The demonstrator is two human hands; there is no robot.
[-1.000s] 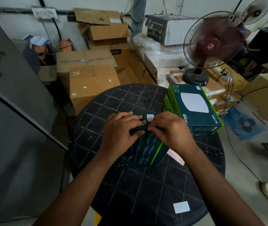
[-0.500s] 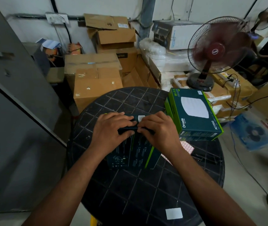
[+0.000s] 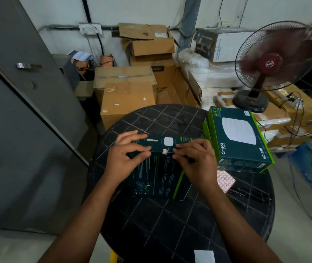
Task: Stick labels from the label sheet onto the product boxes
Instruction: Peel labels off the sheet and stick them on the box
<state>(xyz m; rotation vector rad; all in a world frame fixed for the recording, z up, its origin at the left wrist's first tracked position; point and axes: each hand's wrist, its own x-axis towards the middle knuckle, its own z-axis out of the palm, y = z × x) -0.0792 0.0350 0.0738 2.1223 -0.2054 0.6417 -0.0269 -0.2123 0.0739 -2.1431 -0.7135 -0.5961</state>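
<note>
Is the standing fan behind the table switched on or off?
On. The fan shows its red blades smeared into a blur inside the cage.

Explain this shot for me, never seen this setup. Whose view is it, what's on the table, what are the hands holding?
There is no robot here: a person wears a wide-angle camera on the head, looking forward and down at both bare hands. On the round black table a dark green product box stands in front of them. The left hand and right hand grip its top edge, either side of a small red-and-white label stuck there. The label sheet lies beside the right wrist. A stack of similar boxes sits further right, with a fan behind.
</note>
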